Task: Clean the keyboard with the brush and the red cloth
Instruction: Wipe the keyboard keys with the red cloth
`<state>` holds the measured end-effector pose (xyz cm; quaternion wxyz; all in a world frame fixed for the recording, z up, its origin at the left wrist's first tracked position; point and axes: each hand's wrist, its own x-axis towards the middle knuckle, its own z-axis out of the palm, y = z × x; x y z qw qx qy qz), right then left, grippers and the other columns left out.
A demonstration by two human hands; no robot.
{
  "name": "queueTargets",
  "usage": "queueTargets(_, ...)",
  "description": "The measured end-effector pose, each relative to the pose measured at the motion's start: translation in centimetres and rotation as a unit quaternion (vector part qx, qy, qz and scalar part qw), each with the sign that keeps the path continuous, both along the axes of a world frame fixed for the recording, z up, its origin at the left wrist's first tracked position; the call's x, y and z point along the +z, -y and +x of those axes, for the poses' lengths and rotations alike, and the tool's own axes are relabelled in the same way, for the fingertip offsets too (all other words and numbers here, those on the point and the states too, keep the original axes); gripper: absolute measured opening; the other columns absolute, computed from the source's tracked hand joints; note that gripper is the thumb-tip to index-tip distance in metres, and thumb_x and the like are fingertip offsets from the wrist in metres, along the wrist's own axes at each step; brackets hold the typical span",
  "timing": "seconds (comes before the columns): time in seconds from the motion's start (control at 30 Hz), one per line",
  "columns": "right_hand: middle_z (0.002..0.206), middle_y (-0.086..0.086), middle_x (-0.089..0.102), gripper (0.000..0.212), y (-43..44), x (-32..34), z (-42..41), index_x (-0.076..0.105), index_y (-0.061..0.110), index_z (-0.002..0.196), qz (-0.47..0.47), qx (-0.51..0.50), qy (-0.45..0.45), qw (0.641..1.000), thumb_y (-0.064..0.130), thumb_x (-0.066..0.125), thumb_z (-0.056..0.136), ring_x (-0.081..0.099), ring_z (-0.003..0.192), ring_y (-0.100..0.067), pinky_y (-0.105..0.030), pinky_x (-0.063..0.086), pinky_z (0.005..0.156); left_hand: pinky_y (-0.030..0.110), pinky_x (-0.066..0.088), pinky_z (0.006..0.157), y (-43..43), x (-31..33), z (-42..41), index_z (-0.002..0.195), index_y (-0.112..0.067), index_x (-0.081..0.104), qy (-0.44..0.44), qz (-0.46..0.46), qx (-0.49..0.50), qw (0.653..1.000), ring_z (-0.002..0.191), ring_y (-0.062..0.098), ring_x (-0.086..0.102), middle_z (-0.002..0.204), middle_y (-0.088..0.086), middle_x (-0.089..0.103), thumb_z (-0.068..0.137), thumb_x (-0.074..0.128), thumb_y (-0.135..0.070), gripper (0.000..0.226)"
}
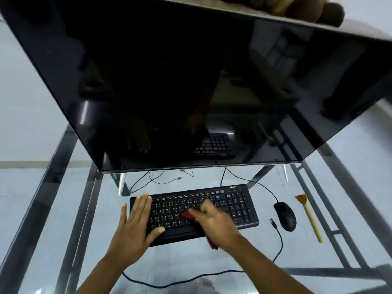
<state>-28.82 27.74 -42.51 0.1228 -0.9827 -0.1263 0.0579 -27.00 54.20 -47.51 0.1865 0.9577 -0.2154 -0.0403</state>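
A black keyboard [231, 203] lies on the glass desk in front of the monitor. My left hand [135, 221] rests flat on the keyboard's left end, fingers spread, holding nothing. My right hand [214, 221] is closed on the red cloth [188, 215] and presses it on the keys near the keyboard's middle; a tail of the cloth hangs out below the wrist. The hand looks blurred. The brush [308, 215], with a yellow handle and tan bristles, lies on the glass far to the right, untouched.
A large dark monitor [191, 81] looms over the far side of the keyboard. A black mouse [285, 216] sits between keyboard and brush, its cable [277, 236] looping toward me. The glass desk [63, 209] has metal frame bars beneath.
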Motion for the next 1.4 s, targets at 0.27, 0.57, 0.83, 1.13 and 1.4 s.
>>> queueTargets(0.27, 0.086, 0.015, 0.052, 0.037, 2.8, -1.4, 0.9, 0.058, 0.031, 0.113, 0.021, -0.086, 0.061, 0.994, 0.055, 0.041, 0.09, 0.052, 0.064, -0.009, -0.036, 0.053, 0.06, 0.047, 0.0, 0.115, 9.1, 1.4, 2.0, 0.154, -0.017, 0.011, 0.041, 0.047, -0.093, 0.994, 0.148, 0.013, -0.006, 0.162, 0.0, 0.002, 0.094, 0.017, -0.07, 0.08)
queueTargets(0.57, 0.113, 0.001, 0.045, 0.032, 9.3, -0.2, 3.7, 0.057, 0.037, 0.122, 0.034, -0.175, 0.014, 0.984, 0.03, 0.04, 0.096, 0.057, 0.093, -0.024, -0.032, 0.05, 0.082, 0.046, 0.01, 0.113, 12.2, -0.5, 0.9, 0.151, -0.012, 0.022, 0.045, 0.101, -0.098, 0.989, 0.148, 0.017, 0.006, 0.16, 0.004, 0.017, 0.099, 0.024, -0.061, 0.072)
queueTargets(0.83, 0.094, 0.028, 0.049, 0.037, 10.4, -2.7, 0.7, 0.053, 0.048, 0.122, 0.052, -0.062, 0.019, 0.997, 0.049, 0.033, 0.092, 0.047, 0.072, 0.007, -0.006, 0.043, 0.062, 0.045, 0.009, 0.115, 12.2, -1.2, 0.1, 0.153, -0.014, 0.018, 0.046, 0.095, -0.101, 0.989, 0.148, 0.016, 0.005, 0.161, 0.001, 0.011, 0.099, 0.023, -0.061, 0.072)
queueTargets(1.13, 0.098, 0.001, 0.053, 0.033, 9.0, -2.2, -1.2, 0.063, 0.021, 0.12, 0.115, -0.013, 0.034, 0.993, 0.031, 0.064, 0.089, 0.057, 0.074, -0.01, -0.025, 0.056, 0.058, 0.044, 0.002, 0.116, 14.3, -0.4, 0.3, 0.152, -0.014, 0.019, 0.033, 0.09, -0.067, 0.993, 0.148, 0.013, -0.002, 0.161, 0.001, 0.012, 0.1, 0.018, -0.059, 0.068)
queueTargets(1.4, 0.104, 0.008, 0.046, 0.037, 13.5, -0.8, 1.8, 0.059, 0.021, 0.129, 0.226, -0.145, -0.018, 0.963, 0.013, 0.053, 0.093, 0.057, 0.099, -0.011, -0.025, 0.047, 0.092, 0.045, 0.007, 0.121, 19.7, 0.7, 0.7, 0.122, -0.017, 0.061, 0.035, -0.024, -0.038, 0.998, 0.146, 0.022, 0.016, 0.151, 0.007, 0.035, 0.089, 0.061, -0.031, 0.036)
